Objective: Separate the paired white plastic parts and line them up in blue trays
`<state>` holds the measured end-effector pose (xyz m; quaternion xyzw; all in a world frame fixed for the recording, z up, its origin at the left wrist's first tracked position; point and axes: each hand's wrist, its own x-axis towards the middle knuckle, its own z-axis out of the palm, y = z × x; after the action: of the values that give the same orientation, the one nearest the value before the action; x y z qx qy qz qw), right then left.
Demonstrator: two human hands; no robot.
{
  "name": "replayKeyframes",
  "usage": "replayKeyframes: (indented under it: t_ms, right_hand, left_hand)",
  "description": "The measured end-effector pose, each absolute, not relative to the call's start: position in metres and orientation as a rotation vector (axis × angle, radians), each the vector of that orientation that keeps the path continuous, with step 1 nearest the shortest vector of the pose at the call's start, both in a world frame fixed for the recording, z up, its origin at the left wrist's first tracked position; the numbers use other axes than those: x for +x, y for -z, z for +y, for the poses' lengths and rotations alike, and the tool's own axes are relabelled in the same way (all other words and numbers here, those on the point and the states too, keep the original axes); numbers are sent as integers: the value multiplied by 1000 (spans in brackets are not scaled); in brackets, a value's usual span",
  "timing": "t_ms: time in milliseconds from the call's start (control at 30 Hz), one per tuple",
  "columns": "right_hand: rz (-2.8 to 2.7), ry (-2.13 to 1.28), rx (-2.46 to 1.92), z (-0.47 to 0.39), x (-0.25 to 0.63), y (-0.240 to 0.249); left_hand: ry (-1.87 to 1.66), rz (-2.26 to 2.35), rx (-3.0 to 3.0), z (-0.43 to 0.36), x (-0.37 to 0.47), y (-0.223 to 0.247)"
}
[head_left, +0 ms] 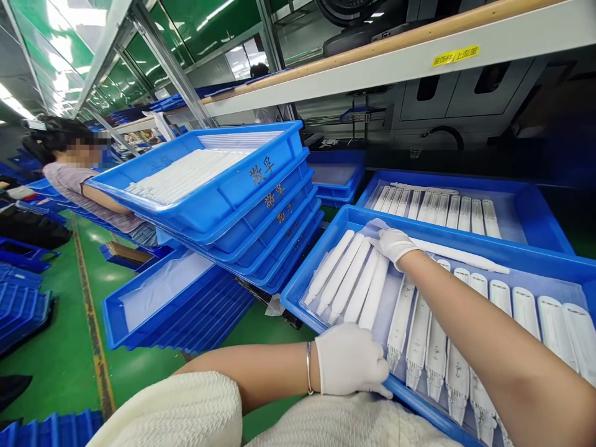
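Observation:
White plastic strip-shaped parts (pixel 356 273) lie in rows in a blue tray (pixel 305 304) in front of me. Some show smooth faces on the left; others to the right show their hollow inner side (pixel 435 360). My gloved right hand (pixel 395 243) reaches across to the tray's far side, its fingers closed on a translucent plastic sheet (pixel 375 228). Beside it, one long white part (pixel 460 256) lies crosswise along the far wall. My gloved left hand (pixel 351 360) is at the near rim, fingers curled over the tray's edge; its fingertips are partly hidden.
Left of the tray stands a tilted-looking stack of blue trays (pixel 274 186), the top one filled with white parts. Another tray of parts (pixel 542 214) sits behind. A shelf beam (pixel 372 74) crosses above. A person (pixel 93 180) is at the left.

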<state>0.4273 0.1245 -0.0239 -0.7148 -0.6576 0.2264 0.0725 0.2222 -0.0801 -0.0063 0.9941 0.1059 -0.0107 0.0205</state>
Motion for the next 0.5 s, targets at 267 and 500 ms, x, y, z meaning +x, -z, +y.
replayKeyframes:
  t_ms: [267, 500]
  right_hand:
    - [-1837, -908, -1854, 82, 459, -27]
    - [-1486, -1062, -1484, 50, 485, -84]
  left_hand:
    - [16, 447, 2921, -73, 225, 2]
    - [-762, 862, 2218, -21, 243, -36]
